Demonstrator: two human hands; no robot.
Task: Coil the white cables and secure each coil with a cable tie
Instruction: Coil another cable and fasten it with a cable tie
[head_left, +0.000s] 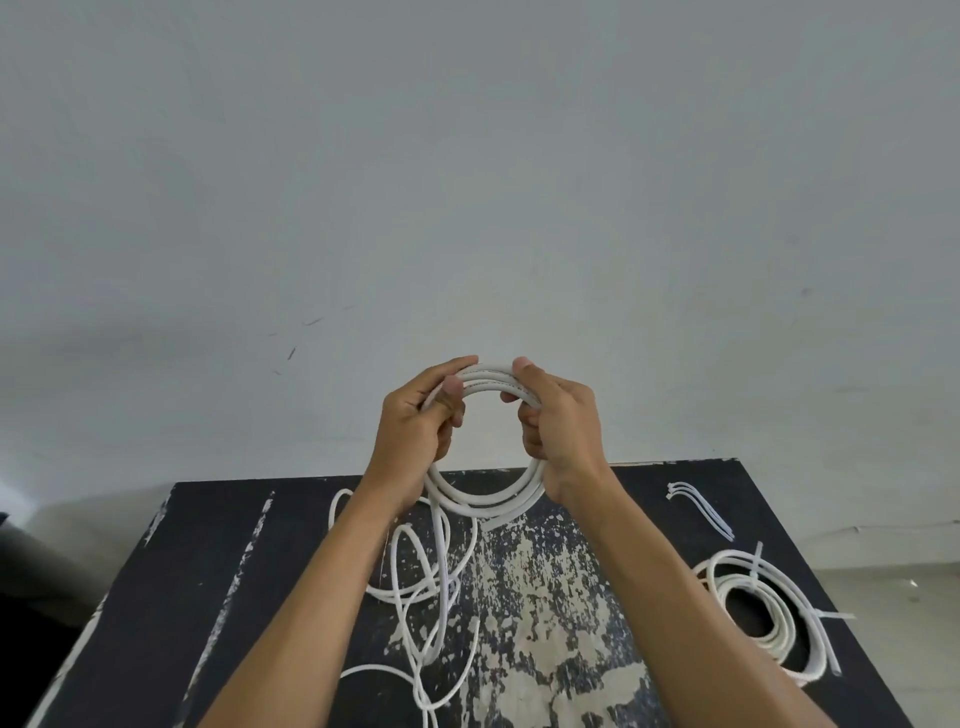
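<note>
Two hands hold one coil (485, 499) of white cable up in front of you, above the far edge of the table (218, 561). Your left hand (415, 436) has its fingers curled round the coil's left side, thumb pressed on the top strands. Your right hand (558, 431) grips the right side the same way, fingers wrapped through the ring and thumb on top. The coil stands upright between them, several turns thick. From its lower left a loose length of cable (431, 587) hangs down and lies in tangled loops on the table, below your left forearm. To the right of the table's worn middle, a finished coil (763, 608) lies flat with ties round it, their tails sticking out. Beyond that coil, near the table's far right corner, a small bunch of cable ties (701, 509) lies on the dark top.
</note>
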